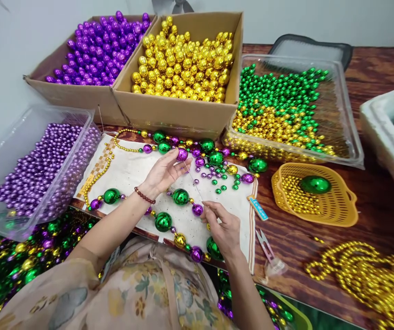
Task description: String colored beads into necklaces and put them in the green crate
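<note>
Both hands work over a white cloth (121, 160) on the wooden worktop (320, 238); the directions below are read from the cloth's middle. The left hand (164, 175), just off towards twelve, grasps a purple ball (182, 154) between thumb and fingers, the other fingers loosely bent. A thin line (193, 180) runs from that ball towards five o'clock, to the right hand (224, 229), whose thumb and forefinger are pinched at its lower end; whether it is needle or thread I cannot tell. A second purple ball (197, 209) sits just beside the right fingertips; contact is unclear.

A string of green, gold and purple balls (163, 222) lies at six o'clock, partly under the hands. Another string (158, 136) lies along the cloth's twelve o'clock edge, and small loose beads (219, 176) are scattered towards two.

Around the cloth, a cardboard box of purple balls (73, 96) stands at eleven and a cardboard box of gold balls (176, 112) at twelve, side by side and touching. A clear tray of green and gold beads (350, 123) is at two, a yellow basket (341, 208) at three, pink snips (266, 245) and heaped gold bead strands (372, 279) at four, and a clear bin of lilac beads (74, 160) at nine.
</note>
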The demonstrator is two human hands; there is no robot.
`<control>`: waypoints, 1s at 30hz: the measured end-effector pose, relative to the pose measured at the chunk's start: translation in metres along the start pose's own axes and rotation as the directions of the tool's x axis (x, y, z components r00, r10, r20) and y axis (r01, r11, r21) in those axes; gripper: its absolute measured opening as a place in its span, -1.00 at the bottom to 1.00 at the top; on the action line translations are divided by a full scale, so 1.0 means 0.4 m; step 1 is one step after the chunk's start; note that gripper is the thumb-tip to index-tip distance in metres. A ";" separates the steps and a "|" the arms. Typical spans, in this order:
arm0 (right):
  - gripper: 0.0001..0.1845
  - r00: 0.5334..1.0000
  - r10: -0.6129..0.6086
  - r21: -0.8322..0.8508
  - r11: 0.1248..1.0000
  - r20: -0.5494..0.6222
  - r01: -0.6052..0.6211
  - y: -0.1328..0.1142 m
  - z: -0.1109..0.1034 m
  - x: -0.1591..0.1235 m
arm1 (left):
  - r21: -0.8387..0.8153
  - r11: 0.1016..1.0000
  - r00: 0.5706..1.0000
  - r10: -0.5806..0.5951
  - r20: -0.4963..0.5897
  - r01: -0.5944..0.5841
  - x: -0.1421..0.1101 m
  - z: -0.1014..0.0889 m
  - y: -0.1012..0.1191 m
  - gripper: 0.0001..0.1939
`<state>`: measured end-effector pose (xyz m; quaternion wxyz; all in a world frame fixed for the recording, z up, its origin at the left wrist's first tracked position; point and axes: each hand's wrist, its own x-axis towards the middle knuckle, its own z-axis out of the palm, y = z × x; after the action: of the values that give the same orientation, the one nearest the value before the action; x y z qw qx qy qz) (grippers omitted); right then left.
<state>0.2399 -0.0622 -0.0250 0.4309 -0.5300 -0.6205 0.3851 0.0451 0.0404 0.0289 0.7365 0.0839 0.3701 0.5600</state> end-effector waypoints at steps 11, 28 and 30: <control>-0.82 1.000 0.028 -0.005 1.000 -0.003 -0.028 0.014 0.010 -0.007 | 0.018 0.999 0.999 0.041 0.001 -0.041 0.005 0.000 -0.010 -0.92; -0.81 0.999 0.048 0.011 0.999 -0.010 -0.047 0.021 0.017 -0.009 | 0.021 0.997 0.996 0.070 0.048 -0.071 0.006 0.004 -0.009 -0.91; -0.81 0.998 0.065 0.025 0.998 -0.015 -0.064 0.019 0.021 -0.008 | 0.023 0.996 0.994 0.087 0.060 -0.088 0.002 0.005 -0.010 -0.90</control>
<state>0.2349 -0.0645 -0.0354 0.4299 -0.5474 -0.5948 0.4022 0.0496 0.0401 0.0278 0.7208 0.1261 0.3511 0.5842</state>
